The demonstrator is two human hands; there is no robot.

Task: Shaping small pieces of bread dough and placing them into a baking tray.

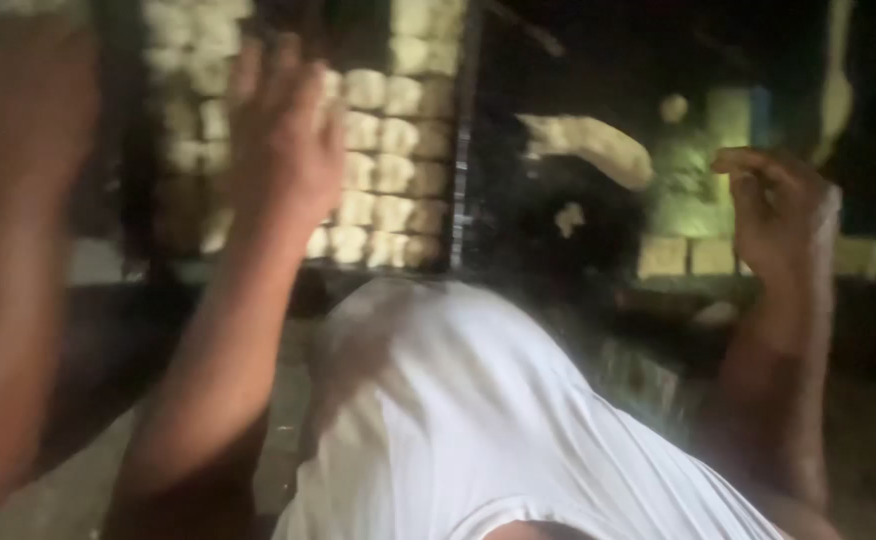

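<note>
While both hands [283, 130] rise empty, stacked blocks [388, 170] lie beyond.

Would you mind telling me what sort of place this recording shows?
Probably a dim brick yard or similar store, though the picture is blurred. Pale blocks stand stacked in rows, more blocks lie along a low wall, and a person in a white shirt bends in front between two raised hands.

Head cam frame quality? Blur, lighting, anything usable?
Head view: heavy motion blur throughout; the left hand and right hand are smeared, so neither grip is readable. Dark scene, black upper right; only the white shirt and stacked pale blocks catch light. Nothing is sharp.
</note>
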